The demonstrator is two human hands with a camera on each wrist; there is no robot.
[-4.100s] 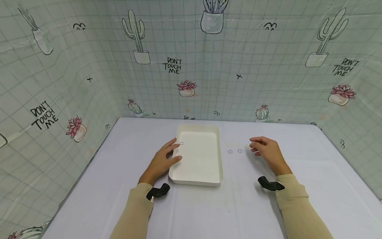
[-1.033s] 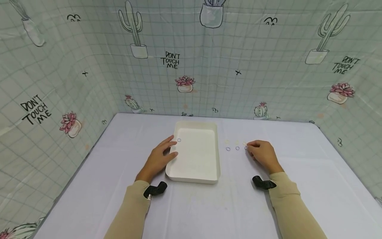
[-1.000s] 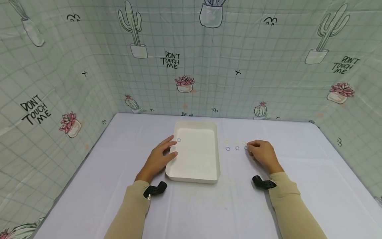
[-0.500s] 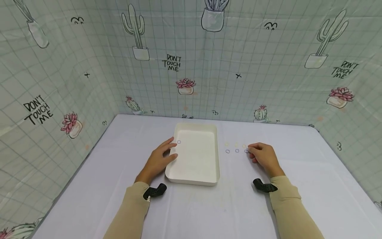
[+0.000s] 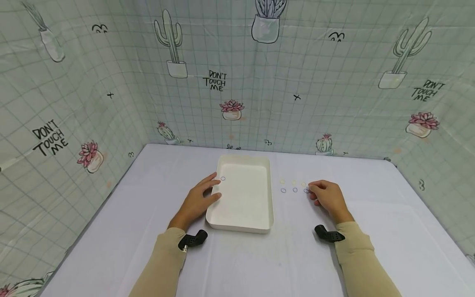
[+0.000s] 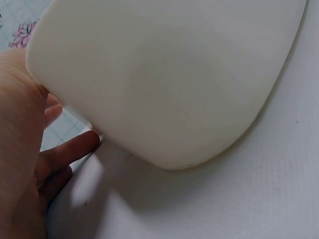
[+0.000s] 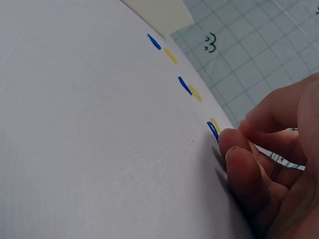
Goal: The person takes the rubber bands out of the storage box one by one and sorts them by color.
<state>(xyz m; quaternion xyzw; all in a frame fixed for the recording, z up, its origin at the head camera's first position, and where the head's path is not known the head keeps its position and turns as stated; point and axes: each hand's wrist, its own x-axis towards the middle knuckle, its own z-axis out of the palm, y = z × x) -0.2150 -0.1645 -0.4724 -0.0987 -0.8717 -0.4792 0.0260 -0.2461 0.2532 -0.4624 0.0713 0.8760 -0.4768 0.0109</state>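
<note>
The white tray [image 5: 239, 225] stands on the table, my left hand [image 5: 198, 202] at its left side with fingers spread and index finger and thumb over the rim. In the left wrist view its lower fingers [image 6: 75, 149] touch the outer wall. One blue rubber band [image 5: 223, 178] lies by the tray's left wall, near those fingertips. Right of the tray, three yellow bands [image 5: 282, 181] lie in a row behind three blue ones [image 5: 283, 190]. Thumb and index finger of my right hand [image 5: 328, 198] pinch the edge of the rightmost blue rubber band [image 7: 213, 130], low at the table.
A white cloth covers the table [image 5: 237, 268]. Behind and beside it hangs a grid-patterned curtain [image 5: 278, 123] with cactus drawings. Each wrist carries a black camera [image 5: 328, 234] over a tan sleeve.
Over four seconds my right hand has come down from above, bringing the third blue rubber band into the front row. In the last second it shifted slightly right. My left hand stays at the tray.
</note>
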